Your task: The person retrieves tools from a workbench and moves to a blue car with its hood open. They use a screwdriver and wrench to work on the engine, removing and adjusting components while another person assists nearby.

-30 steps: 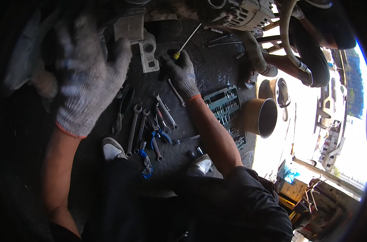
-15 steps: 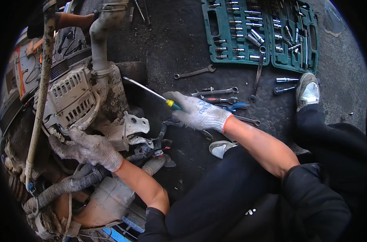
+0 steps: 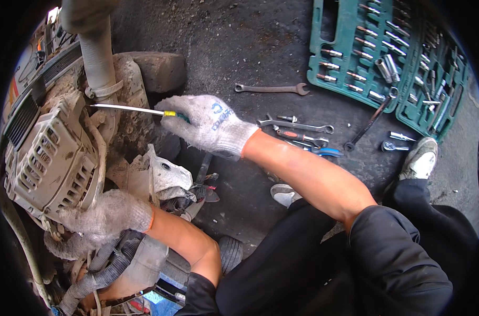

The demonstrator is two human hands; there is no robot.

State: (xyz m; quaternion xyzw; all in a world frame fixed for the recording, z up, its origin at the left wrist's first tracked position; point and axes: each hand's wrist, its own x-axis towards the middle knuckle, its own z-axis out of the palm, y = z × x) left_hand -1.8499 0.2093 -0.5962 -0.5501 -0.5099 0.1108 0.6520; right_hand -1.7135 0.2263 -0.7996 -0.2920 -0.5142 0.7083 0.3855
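Where a dusty grey metal housing with rows of slots (image 3: 52, 160) stands at the far left, your left hand (image 3: 105, 216), in a grey knit glove with an orange cuff, lies at its lower end; whether those fingers grip anything is hidden. To the right, a long-shafted screwdriver with a yellow-and-green handle (image 3: 139, 109) reaches from your right grip toward the housing's upper corner, contact at its tip unclear. Your right hand (image 3: 208, 126), gloved alike, is clamped round the handle. The step in hand looks like placing that tip; the next move seems to call for a steady wrist and a seated tip before force.

Below your left hand runs a dark ribbed hose (image 3: 110, 266). Beside the tip, a thick grey hose with a metal band clamp (image 3: 100, 63) and a thin pale curved pipe (image 3: 99, 152) probably limit the shaft's swing. Below your right grip sits a pale metal bracket (image 3: 168, 174). Rightward lie a rust-brown combination wrench (image 3: 271, 89), a red-handled ratchet (image 3: 292, 135) and a green plastic socket case (image 3: 317, 68), clear of the screwdriver.
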